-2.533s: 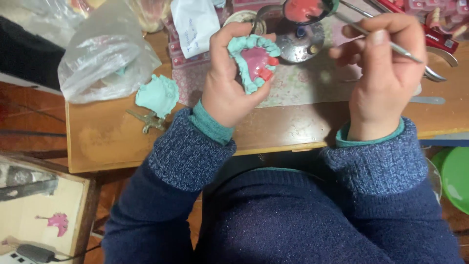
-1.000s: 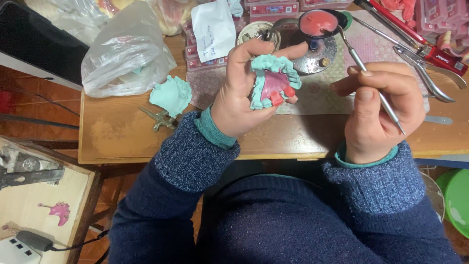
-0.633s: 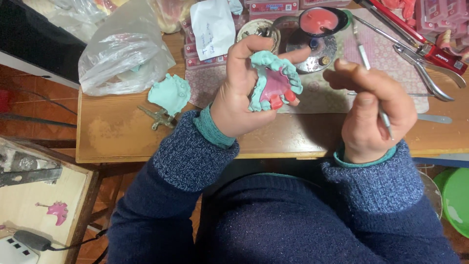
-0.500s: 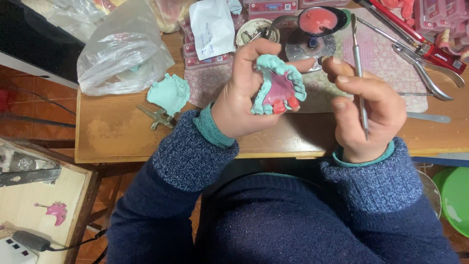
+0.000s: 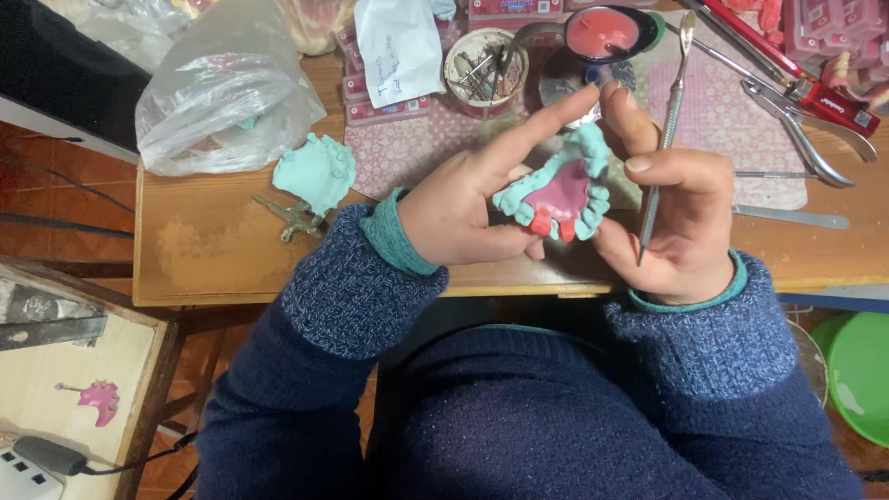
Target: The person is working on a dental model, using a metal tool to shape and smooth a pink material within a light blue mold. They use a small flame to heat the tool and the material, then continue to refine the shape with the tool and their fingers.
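A teal dental cast (image 5: pixel 558 192) with a pink wax plate and red front pieces sits between both hands above the wooden table (image 5: pixel 213 255). My left hand (image 5: pixel 463 199) grips it from the left, index finger stretched along its top. My right hand (image 5: pixel 671 208) supports its right side with fingertips while pinching a thin metal spatula (image 5: pixel 665 111) that points upward. A second teal cast (image 5: pixel 315 171) lies on the table to the left.
A clear plastic bag (image 5: pixel 227 93) lies at the back left. A small bowl of pink wax (image 5: pixel 602 32), a cup of small tools (image 5: pixel 482 69), pliers (image 5: pixel 801 120), a red-handled tool (image 5: pixel 778 60) and a patterned mat (image 5: pixel 732 120) crowd the back. A green basin (image 5: pixel 861 370) sits low right.
Both hands came together on the cast, which has turned so its pink underside faces up. The spatula swung from pointing down to upright, its tip off the cast.
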